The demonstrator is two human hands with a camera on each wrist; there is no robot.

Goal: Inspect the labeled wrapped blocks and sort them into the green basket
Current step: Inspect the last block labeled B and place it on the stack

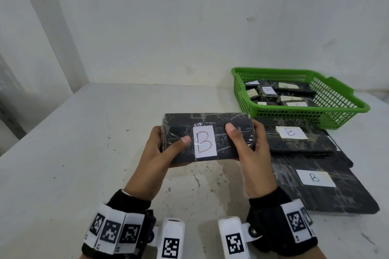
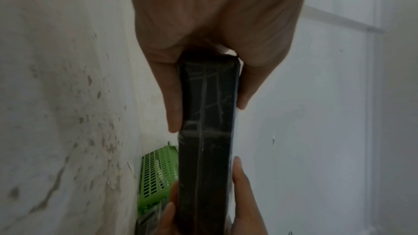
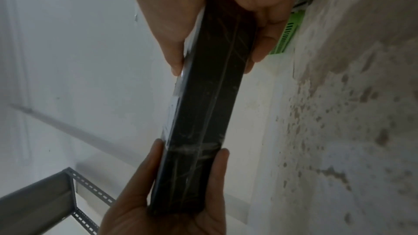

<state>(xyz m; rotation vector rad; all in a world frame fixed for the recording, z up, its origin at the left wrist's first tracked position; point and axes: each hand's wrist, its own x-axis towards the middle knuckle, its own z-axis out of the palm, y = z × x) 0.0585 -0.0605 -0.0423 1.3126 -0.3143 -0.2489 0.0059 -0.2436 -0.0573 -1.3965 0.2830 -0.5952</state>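
A black plastic-wrapped block (image 1: 207, 139) with a white label reading B is held above the table, label up. My left hand (image 1: 166, 147) grips its left end, thumb on top beside the label. My right hand (image 1: 250, 143) grips its right end the same way. The left wrist view shows the block's (image 2: 205, 131) narrow edge between thumb and fingers, and so does the right wrist view of the block (image 3: 203, 104). The green basket (image 1: 336, 99) stands at the back right and holds several labeled wrapped blocks.
Two larger flat wrapped blocks labeled B lie on the table to the right, one (image 1: 294, 139) behind the other (image 1: 324, 187). The white table (image 1: 94, 143) meets a wall at the back. A grey metal shelf frame (image 3: 45, 194) shows in the right wrist view.
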